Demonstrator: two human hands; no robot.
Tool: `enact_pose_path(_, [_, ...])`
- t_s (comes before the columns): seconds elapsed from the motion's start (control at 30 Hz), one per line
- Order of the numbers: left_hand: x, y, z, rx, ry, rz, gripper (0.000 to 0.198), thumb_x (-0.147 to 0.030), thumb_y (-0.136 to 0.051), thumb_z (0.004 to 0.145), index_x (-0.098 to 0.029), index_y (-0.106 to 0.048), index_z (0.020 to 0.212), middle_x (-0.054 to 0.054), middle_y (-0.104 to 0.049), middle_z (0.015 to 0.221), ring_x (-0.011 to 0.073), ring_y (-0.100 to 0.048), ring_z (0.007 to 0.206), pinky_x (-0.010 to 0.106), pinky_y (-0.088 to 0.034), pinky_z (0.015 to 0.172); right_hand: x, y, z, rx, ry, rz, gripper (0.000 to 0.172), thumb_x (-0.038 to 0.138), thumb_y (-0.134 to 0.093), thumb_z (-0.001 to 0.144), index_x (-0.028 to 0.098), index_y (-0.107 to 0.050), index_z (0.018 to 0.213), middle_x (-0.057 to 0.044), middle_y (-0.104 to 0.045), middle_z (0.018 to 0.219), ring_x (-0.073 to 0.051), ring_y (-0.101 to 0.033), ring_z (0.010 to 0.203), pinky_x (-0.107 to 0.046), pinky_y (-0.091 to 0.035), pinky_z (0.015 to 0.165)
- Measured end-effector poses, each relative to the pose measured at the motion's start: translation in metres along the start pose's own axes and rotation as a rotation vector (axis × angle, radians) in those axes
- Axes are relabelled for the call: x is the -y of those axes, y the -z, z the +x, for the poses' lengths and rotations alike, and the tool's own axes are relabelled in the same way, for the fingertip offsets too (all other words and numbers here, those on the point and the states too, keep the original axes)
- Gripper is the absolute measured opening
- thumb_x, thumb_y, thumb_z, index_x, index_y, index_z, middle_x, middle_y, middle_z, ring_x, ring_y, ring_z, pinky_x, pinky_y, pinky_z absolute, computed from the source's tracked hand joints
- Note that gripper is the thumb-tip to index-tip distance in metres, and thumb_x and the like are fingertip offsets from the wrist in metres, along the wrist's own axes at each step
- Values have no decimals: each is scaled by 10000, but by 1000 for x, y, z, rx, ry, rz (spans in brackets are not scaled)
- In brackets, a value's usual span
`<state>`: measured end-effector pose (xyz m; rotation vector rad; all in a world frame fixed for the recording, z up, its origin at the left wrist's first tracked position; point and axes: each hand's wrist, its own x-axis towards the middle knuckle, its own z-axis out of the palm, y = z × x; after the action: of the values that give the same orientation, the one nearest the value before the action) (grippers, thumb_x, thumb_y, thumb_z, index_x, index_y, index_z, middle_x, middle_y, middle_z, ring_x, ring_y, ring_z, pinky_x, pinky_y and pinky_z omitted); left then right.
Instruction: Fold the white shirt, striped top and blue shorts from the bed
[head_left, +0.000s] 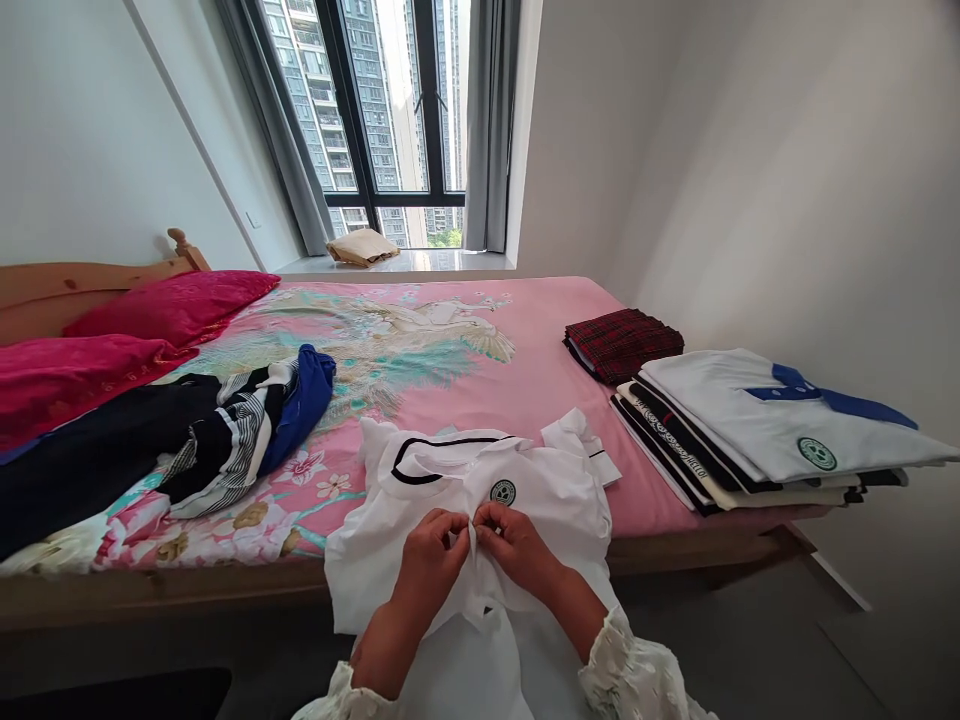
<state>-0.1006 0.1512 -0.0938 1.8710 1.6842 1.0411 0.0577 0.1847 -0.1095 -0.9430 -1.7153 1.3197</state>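
A white shirt (420,525) with black trim at the neckline and a round green-black badge lies partly on the bed's front edge and hangs down toward me. My left hand (437,550) pinches the front placket at chest height. Right beside it, my right hand (517,545) pinches the other side of the same placket, just below the badge. The fingertips of both hands nearly meet there. Whether a button is between them is too small to make out. One short sleeve with a thin dark stripe spreads out at the upper right of the shirt.
A pink bed (450,390) with a floral, bird-patterned sheet spans the room. Folded shirts (750,420) are stacked at right, near a folded red plaid garment (626,342). Loose dark clothes (225,430) and red pillows (180,305) lie left. A beige folded cloth (364,247) rests on the windowsill.
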Motion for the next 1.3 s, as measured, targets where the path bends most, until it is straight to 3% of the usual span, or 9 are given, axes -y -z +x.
enact_pose_path(0.13, [3,-1,0,8,-15,-46,152,-230,-515,804,-200,-664,800,24,-676,823,151,-632,763,260,-497,696,-7,-4,-2,-16,-55,70,74,235,-547,798,178,-576,762,14,-534,723,-121,-483,694,-243,-402,671])
enact_pose_path(0.3, [6,-3,-3,-15,-2,-32,111,-222,-535,781,-200,-643,767,1,-676,739,141,-620,664,248,-491,623,-11,-12,-5,-49,-158,192,197,344,-545,802,152,-587,798,-6,-561,700,-128,-530,639,-266,-468,628])
enact_pose_path(0.47, [7,-7,-7,-72,-37,-5,116,-227,-521,782,-203,-606,707,9,-651,708,156,-601,675,273,-472,649,-9,-21,-9,-130,-256,212,319,441,-601,752,133,-591,830,-29,-583,724,-134,-543,630,-274,-491,593])
enact_pose_path(0.67, [4,-8,-16,-82,-64,3,127,-219,-503,793,-209,-571,686,3,-609,704,149,-570,677,272,-447,661,-7,-24,-11,-192,-313,115,217,364,-619,715,148,-596,697,5,-544,604,-109,-484,568,-219,-416,505])
enact_pose_path(0.93, [-12,7,-25,18,31,-106,164,-319,-593,771,-186,-555,682,-42,-582,590,104,-530,544,205,-432,529,-2,-24,-18,-132,-314,171,218,353,-601,688,152,-523,653,38,-474,587,-82,-463,532,-209,-426,496])
enact_pose_path(1.03, [-12,13,-28,58,69,-202,155,-333,-587,781,-184,-627,777,-9,-663,685,133,-606,633,234,-490,607,-1,-27,-20,-129,-308,217,282,422,-604,676,156,-511,674,40,-467,602,-86,-470,545,-225,-452,514])
enact_pose_path(1.17, [-4,15,-36,46,-7,-219,211,-331,-546,813,-213,-705,886,48,-728,907,186,-665,845,309,-522,794,-5,-35,-26,-155,-273,229,309,455,-585,672,173,-459,660,54,-433,578,-75,-431,521,-220,-434,514])
enact_pose_path(1.3, [11,-2,-62,22,-42,-201,257,-425,-565,804,-222,-717,845,61,-725,841,205,-662,790,314,-526,746,-17,-50,-41,-141,-251,171,263,412,-544,664,185,-422,612,56,-396,550,-74,-385,497,-211,-377,477])
